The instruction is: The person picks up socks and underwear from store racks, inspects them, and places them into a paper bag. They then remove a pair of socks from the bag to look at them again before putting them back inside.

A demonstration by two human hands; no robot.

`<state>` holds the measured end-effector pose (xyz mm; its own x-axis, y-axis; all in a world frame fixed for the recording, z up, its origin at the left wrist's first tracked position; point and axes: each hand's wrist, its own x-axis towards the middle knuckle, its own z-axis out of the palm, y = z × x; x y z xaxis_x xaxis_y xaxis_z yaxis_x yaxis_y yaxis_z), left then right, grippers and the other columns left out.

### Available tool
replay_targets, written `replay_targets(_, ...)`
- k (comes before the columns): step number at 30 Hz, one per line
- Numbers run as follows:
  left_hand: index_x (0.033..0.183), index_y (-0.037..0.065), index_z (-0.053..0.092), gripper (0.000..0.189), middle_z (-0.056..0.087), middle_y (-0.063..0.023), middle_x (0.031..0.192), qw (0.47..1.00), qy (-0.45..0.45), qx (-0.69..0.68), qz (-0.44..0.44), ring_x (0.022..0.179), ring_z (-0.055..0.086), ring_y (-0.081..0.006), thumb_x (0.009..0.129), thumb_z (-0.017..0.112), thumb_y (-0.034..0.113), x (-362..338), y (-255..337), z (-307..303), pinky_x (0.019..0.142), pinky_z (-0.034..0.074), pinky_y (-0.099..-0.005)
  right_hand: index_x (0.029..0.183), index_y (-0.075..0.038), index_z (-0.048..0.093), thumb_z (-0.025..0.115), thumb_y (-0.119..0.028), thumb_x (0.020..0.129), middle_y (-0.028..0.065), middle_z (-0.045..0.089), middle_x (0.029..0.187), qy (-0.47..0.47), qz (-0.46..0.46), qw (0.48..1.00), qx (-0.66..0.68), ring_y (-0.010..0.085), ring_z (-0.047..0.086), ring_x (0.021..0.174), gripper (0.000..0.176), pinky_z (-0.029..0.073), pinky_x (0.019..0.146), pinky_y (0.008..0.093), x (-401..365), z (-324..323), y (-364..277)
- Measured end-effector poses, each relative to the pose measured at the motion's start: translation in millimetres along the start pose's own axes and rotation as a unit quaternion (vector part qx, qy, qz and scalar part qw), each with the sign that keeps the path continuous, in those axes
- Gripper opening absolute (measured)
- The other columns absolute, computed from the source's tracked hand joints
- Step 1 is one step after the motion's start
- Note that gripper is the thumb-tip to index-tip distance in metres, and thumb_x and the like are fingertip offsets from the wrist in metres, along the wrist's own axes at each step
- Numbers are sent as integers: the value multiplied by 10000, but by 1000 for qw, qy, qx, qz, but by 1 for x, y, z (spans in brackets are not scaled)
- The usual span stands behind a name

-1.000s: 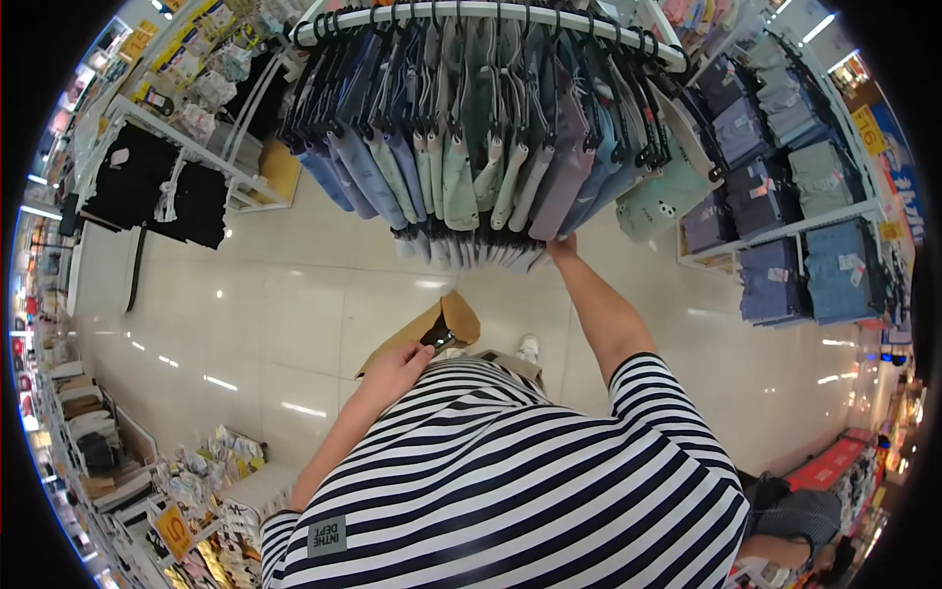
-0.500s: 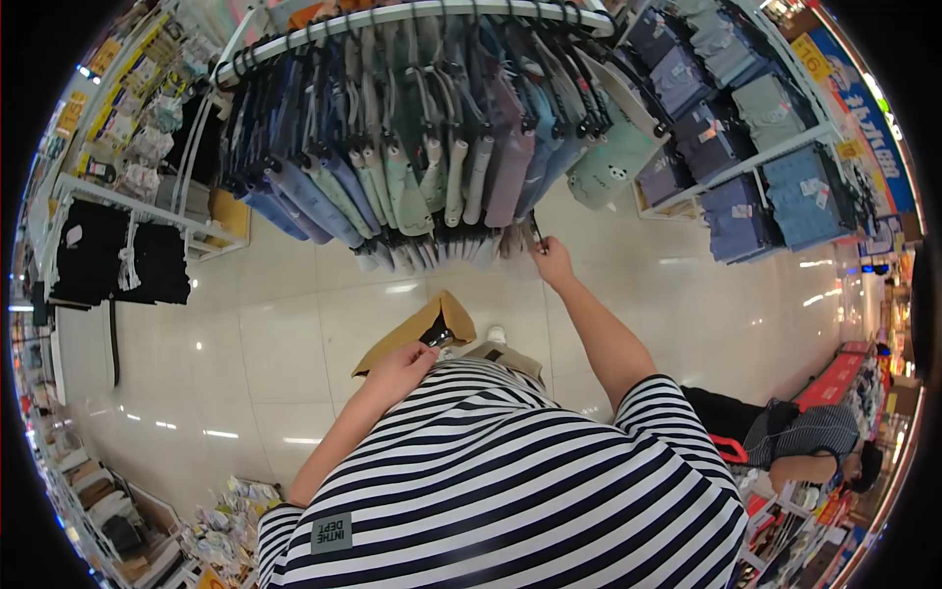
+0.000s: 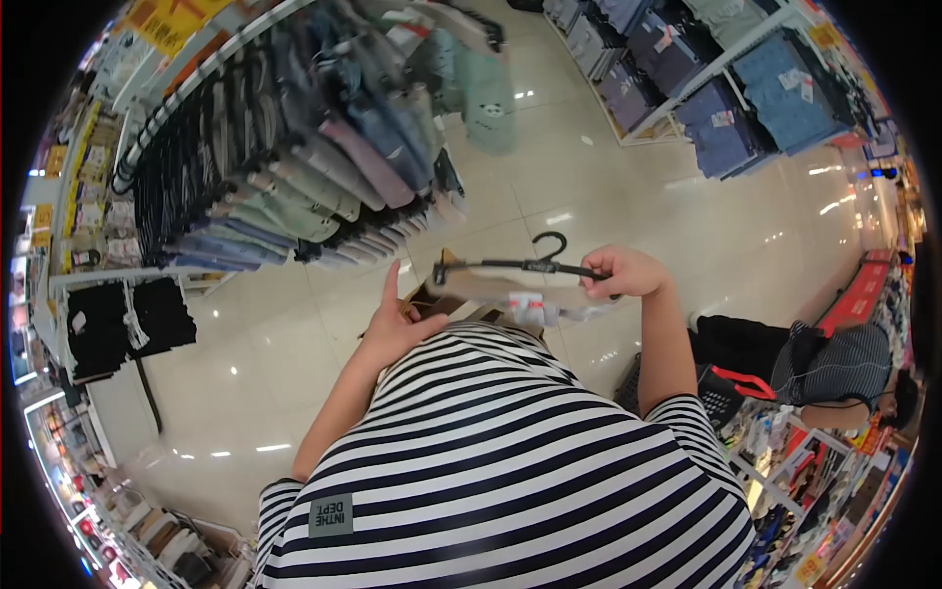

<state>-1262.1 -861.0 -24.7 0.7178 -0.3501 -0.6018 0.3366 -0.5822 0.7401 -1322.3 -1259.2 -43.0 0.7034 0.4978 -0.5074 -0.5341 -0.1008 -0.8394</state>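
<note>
"INTHE DEPT" on the grey patch (image 3: 328, 514) of the striped shirt (image 3: 510, 442)

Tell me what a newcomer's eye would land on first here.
The black-and-white striped shirt fills the lower middle. Just above it, the right hand grips a black plastic clothes hanger carrying a pale folded garment. A crowded rail of pastel hanging clothes sweeps across the upper left.
</note>
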Motion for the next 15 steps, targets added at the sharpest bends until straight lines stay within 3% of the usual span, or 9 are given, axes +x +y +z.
replay_targets(2, 1501, 68, 130, 1041, 604, -95, 938, 975, -83, -24, 204, 896, 564, -175, 723, 805, 218, 19, 4, 11, 777, 444, -302, 799, -61, 567, 741, -71, 741, -34, 575, 745, -109, -49, 992, 40, 36, 479, 606, 184, 363, 514, 186, -8, -12, -17)
replay_targets(4, 1420, 49, 368, 845, 565, -136, 1233, 954, -175, -46, 241, 1188, 501, -235, 714, 805, 209, 39, -8, 21, 975, 396, -357, 774, -47, 560, 801, -139, 714, 9, 611, 780, -169, -95, 980, 46, 53, 515, 673, 264, 384, 567, 202, 8, -28, -6)
replay_targets(6, 1323, 19, 459, 679, 573, -130, 1230, 964, -196, -21, 177, 1177, 506, -230, 754, 776, 211, 31, 14, 34, 988, 390, -351, 769, -55, 532, 866, -230, 652, 31, 617, 828, -197, -100, 972, 74, 78, 529, 722, 395, 400, 613, 232, 22, -35, 1)
replay_targets(8, 1226, -10, 549, 526, 582, -125, 1227, 970, -213, 3, 114, 1166, 511, -225, 793, 747, 213, 22, 36, 48, 1001, 385, -345, 817, -77, 503, 866, -241, 654, -8, 556, 824, -193, -175, 952, 160, 52, 476, 672, 431, 379, 570, 203, 36, -35, 11)
replay_targets(9, 1221, -40, 538, 530, 598, -133, 1192, 968, -198, -8, 152, 1116, 539, -219, 815, 732, 240, 24, 36, 52, 969, 412, -329, 842, -88, 489, 866, -247, 656, -27, 526, 822, -189, -213, 938, 199, 38, 449, 648, 450, 369, 549, 188, 41, -33, 12)
replay_targets(11, 1240, -28, 542, 460, 612, -104, 1174, 983, -134, -22, 125, 1075, 558, -181, 855, 683, 180, 21, 48, 54, 937, 431, -307, 851, -98, 467, 885, -293, 613, -38, 481, 803, -145, -248, 936, 205, 45, 433, 687, 519, 361, 601, 187, 34, -37, 13)
replay_targets(13, 1235, -49, 538, 452, 618, -114, 1157, 991, -121, -26, 60, 1057, 565, -176, 883, 653, 209, 22, 49, 56, 919, 437, -298, 846, -100, 467, 887, -297, 607, -38, 479, 809, -92, -278, 937, 191, 48, 433, 720, 521, 357, 630, 187, 17, -46, 17)
replay_targets(14, 1233, -60, 536, 451, 620, -118, 1148, 993, -115, -28, 28, 1047, 568, -174, 896, 638, 223, 23, 48, 57, 909, 440, -293, 790, -129, 436, 907, -362, 541, -43, 444, 764, -37, -241, 946, 212, 64, 383, 686, 582, 293, 604, 208, 3, -42, 11)
replay_targets(15, 1205, -62, 556, 437, 636, -115, 1102, 994, -99, -38, 33, 1012, 578, -171, 905, 626, 248, 23, 48, 59, 884, 448, -287, 791, -128, 437, 901, -360, 548, -44, 444, 765, -21, -239, 948, 209, 63, 382, 686, 573, 292, 608, 204, -5, -40, 10)
